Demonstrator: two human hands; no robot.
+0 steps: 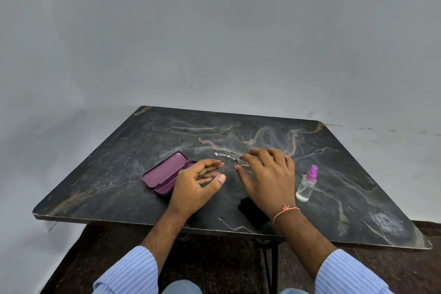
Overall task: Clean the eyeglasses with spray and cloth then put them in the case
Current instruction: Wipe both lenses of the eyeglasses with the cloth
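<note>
**Thin glasses pinched at one end over a hard table**

Our right hand (267, 172) pinches the eyeglasses (230, 157) just above the dark table (346, 157); our left hand (199, 180) hovers relaxed, holding nothing, beside the open purple case (167, 170). We judge a one-sided pinch could twist or drop the frame. The spray bottle (306, 185) and black cloth (250, 210) show no readable writing.

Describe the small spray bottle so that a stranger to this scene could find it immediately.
Start at the dark marble-patterned table and go to its right side, beyond the person's right hand. There stands a small clear plastic spray bottle, apart from the hand. Its purple nozzle and transparent body distinguish it from the flat purple case.
</note>
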